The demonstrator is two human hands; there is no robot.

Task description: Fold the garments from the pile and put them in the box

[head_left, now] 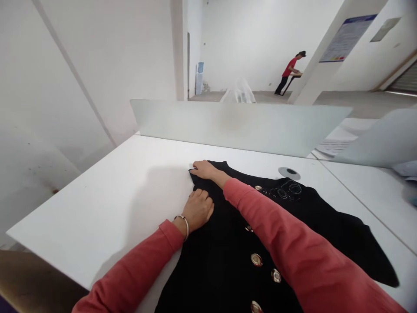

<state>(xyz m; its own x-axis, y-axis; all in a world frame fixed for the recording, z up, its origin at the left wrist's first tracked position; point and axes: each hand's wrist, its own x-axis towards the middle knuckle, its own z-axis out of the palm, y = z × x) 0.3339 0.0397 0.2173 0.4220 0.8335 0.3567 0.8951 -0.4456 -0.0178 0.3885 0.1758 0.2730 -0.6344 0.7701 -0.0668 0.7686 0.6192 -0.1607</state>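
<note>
Left hand curled on a black buttoned top, grip hard to tell, right hand open and flat at its neck edge, top lying on a white table, table edge and frosted divider beyond the hands

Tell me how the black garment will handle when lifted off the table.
The black garment will probably sag and drape, since it bunches softly under the left hand. It likely feels light, though the metal buttons may drag its front down slightly. It may also slide easily on the smooth white table.
</note>
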